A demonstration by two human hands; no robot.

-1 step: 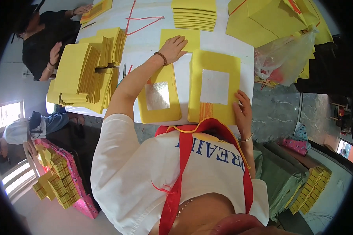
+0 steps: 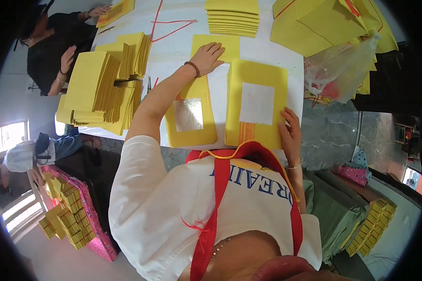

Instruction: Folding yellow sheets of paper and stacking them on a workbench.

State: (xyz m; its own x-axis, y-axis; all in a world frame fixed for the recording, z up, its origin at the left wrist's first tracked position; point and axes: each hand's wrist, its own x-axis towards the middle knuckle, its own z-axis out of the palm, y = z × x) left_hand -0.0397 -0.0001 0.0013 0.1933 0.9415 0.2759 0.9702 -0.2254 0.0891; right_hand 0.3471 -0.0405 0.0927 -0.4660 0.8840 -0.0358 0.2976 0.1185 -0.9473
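Observation:
With its fingers spread, my left hand [image 2: 207, 60] lies flat on a yellow sheet of paper [image 2: 229, 45] toward the back of the table. Its forearm passes over the far left part of a yellow paper bundle [image 2: 192, 136], which bears a shiny silver square. To the right of that is a thicker yellow paper stack [image 2: 257, 72], with a silver square and an orange strip on top. My right hand [image 2: 290, 133] rests against the right side of this stack, fingers apart and loosely bent, gripping nothing that shows.
Piled yellow paper bundles [image 2: 91, 77] cover the left of the white table [image 2: 173, 40]. Behind stands a neat yellow stack [image 2: 232, 18]; a red string [image 2: 173, 22] lies left of it. Large yellow packages [image 2: 314, 25] and a clear plastic bag [image 2: 340, 70] fill the right. A co-worker's hand [image 2: 68, 59] shows left.

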